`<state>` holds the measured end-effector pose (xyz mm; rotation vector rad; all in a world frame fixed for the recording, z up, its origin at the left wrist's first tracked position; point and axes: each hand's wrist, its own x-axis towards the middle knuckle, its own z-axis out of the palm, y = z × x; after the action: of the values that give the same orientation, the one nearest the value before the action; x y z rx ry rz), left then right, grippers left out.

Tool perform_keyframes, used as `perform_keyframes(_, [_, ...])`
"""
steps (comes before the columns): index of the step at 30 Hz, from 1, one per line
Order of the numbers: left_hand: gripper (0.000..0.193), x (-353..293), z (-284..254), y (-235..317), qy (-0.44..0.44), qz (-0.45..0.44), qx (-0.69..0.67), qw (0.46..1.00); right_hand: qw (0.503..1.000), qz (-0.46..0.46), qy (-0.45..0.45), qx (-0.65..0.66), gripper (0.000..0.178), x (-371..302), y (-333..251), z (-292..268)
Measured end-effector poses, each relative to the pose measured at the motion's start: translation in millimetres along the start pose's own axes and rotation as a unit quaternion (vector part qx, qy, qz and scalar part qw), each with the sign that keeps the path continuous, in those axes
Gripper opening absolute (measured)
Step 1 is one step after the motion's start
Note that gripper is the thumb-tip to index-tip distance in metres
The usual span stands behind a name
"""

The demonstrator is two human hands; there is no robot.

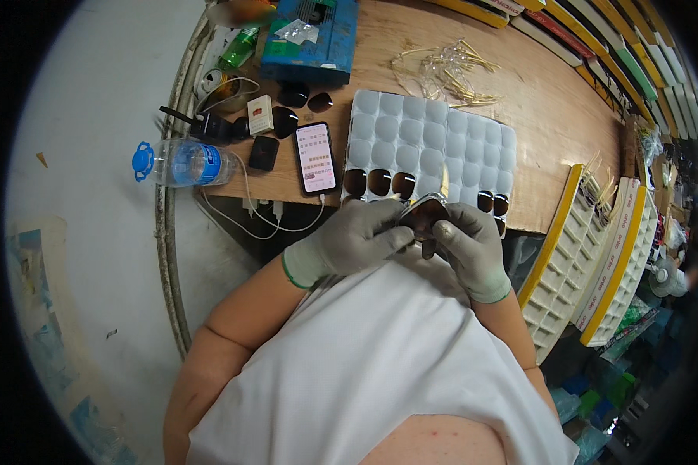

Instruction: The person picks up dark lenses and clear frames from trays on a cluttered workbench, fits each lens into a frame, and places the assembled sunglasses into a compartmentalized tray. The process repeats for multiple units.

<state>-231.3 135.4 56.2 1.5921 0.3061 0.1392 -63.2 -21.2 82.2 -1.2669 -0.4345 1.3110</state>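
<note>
The left grip (361,239), a grey glove with a green cuff, is pinching the left side of a dark brown, glossy sunglasses piece with a pale, shiny edge (425,217). The right grip (473,244), in a matching glove, is pinching its right side, with the thumb lying on the dark face. Both grips are leaving only a small gap, about the thickness of the piece; how the hidden fingers are bending behind it, I cannot tell. The piece is staying between the two grips, in front of the white shirt (411,333) and near the worktop's front edge. A thin yellowish strip (444,182) is rising just above it; whether it is joining the piece, I cannot tell.

Beyond the grips, a pale grey tray with rounded cups (399,116) is lying on the brown wooden worktop (547,93). Three brown lenses (379,182) are resting on it just above the left grip, and more dark lenses (485,201) are sitting just beyond the right grip. Farther ahead, a tangle of clear and yellowish frames (450,70) is lying.

For good work, both thumbs should be pressing evenly and near the rim, because strong force in the middle could be bending or smearing the glossy face. The supporting fingers should be staying directly behind the thumbs.
</note>
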Motion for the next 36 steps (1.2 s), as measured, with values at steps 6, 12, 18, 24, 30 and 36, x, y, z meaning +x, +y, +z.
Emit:
perform_keyframes(6, [0.059, 5, -44, -136, 0.422, -0.263, 0.170, 0.850, 0.994, -0.043, 0.092, -0.048, 0.020, -6, -9, -23])
perform_keyframes(12, [0.083, -10, -49, -197, 0.404, -0.361, 0.192, 0.819, 0.997, -0.008, 0.062, -0.056, 0.018, -5, -3, -44])
perform_keyframes(18, [0.082, 8, -38, -188, 0.407, -0.399, 0.262, 0.778, 0.994, -0.010, 0.054, -0.092, 0.019, -5, -8, -51])
perform_keyframes(24, [0.079, 5, -30, -174, 0.452, -0.390, 0.273, 0.754, 0.976, -0.054, 0.064, -0.199, 0.018, -10, -10, -57])
perform_keyframes(30, [0.062, 12, 0, -100, 0.371, -0.065, 0.147, 0.915, 0.961, -0.109, 0.027, -0.252, 0.019, -18, -22, -50])
perform_keyframes(36, [0.042, 26, 19, 36, -0.052, 0.049, 0.073, 0.995, 0.995, -0.020, -0.049, -0.089, 0.024, -22, -42, -20])
